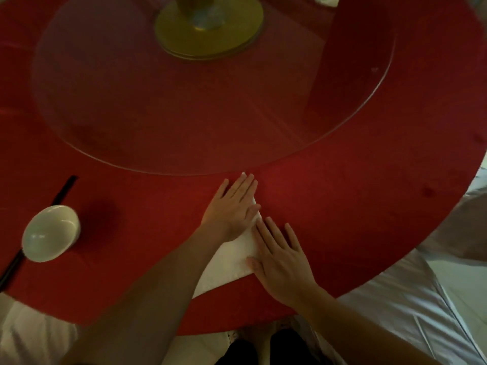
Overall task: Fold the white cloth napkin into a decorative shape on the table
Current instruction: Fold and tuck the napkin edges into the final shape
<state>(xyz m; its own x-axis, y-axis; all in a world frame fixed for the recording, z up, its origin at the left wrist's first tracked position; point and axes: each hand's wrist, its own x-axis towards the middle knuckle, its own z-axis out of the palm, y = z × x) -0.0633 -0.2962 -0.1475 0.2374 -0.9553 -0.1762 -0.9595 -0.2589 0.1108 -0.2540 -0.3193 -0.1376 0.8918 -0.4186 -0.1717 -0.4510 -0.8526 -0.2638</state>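
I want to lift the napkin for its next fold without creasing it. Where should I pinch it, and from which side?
Probably the near-left corner of the white napkin, approached from the table's near edge. It lies flat as a narrow triangle, far tip under the left hand, right edge under the right hand; only that corner is exposed.

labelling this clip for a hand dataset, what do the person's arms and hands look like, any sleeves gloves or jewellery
Both forearms are bare as far as the view shows, with no sleeves in sight. The left hand and the right hand wear no gloves, and no rings, watch or bracelets are visible at the fingers or wrists. Nails look short and unpainted, though the dim light makes fine detail hard to judge.
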